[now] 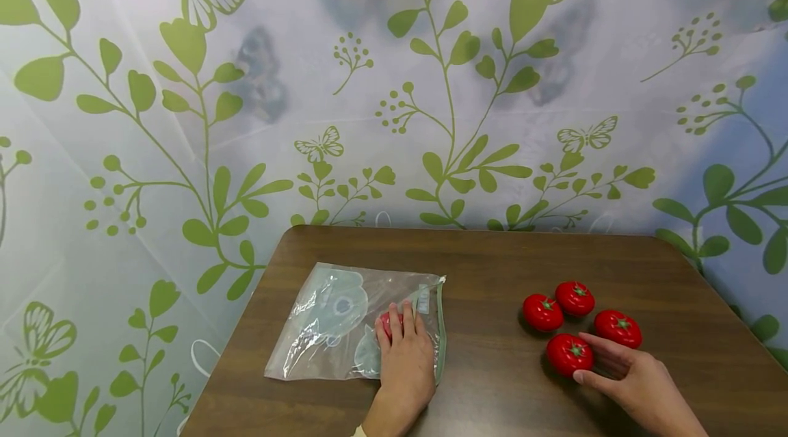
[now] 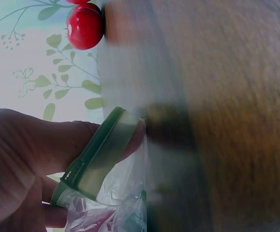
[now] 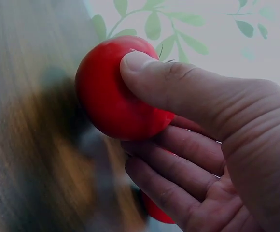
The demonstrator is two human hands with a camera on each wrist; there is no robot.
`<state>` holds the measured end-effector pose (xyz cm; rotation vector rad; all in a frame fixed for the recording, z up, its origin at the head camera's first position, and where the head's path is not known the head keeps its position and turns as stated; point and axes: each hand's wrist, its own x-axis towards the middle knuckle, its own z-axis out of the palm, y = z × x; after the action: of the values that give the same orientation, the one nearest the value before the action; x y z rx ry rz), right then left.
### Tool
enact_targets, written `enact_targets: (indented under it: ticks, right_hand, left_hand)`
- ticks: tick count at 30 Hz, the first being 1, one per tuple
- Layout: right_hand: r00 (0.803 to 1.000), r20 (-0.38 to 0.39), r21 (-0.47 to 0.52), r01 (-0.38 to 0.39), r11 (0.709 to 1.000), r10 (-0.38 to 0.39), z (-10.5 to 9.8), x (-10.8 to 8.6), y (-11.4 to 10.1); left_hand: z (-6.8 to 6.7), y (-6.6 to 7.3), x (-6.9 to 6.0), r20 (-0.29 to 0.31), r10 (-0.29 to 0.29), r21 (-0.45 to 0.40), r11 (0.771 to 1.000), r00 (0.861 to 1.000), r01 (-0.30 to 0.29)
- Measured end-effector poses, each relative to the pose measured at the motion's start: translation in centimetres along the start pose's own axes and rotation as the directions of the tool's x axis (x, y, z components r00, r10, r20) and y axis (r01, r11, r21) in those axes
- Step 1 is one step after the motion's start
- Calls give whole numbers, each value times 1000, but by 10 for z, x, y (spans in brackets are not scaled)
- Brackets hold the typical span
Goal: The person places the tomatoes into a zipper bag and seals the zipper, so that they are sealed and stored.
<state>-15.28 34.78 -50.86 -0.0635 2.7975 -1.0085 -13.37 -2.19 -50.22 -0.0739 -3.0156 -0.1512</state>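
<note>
My left hand (image 1: 406, 355) lies on a clear zip bag (image 1: 295, 355) with pale blue-grey printing, its fingers extended over a red thing (image 1: 386, 322) that shows through the plastic. Along the thumb in the left wrist view runs the bag's green zip edge (image 2: 94, 147). My right hand (image 1: 643, 379) holds a glossy red tomato (image 1: 568, 357) between thumb and fingers; the right wrist view shows the thumb pressed on this tomato (image 3: 113, 96). Close by it stand three more tomatoes: one at left (image 1: 542, 314), one behind (image 1: 575, 298), one at right (image 1: 618, 329).
Everything lies on a brown wooden table (image 1: 492, 259) with rounded far corners. A white curtain (image 1: 351, 95) with green leaves and butterflies hangs right behind it. A thin white loop (image 1: 195, 358) shows beside the table's left edge.
</note>
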Motion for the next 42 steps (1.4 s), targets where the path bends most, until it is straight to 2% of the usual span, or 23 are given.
enact_targets:
  ticks: [10,16,22,42]
  right_hand:
    - [998,-26,-2,64,998,-64,-4,3,-19]
    - [991,-58,-13,123,992,-124,-4,5,-33]
    - [989,-26,60,148,987,-147,-3,11,-49]
    - [961,36,165,264,950,-274,16,45,-100]
  left_hand:
    - [0,-2,3,-14,8,20,1000,1000,-7]
    - [-1,-3,5,9,6,16,1000,1000,-6]
    - [-1,-5,6,13,8,14,1000,1000,-8]
    - [-2,-12,12,-10,22,16,1000,1000,-22]
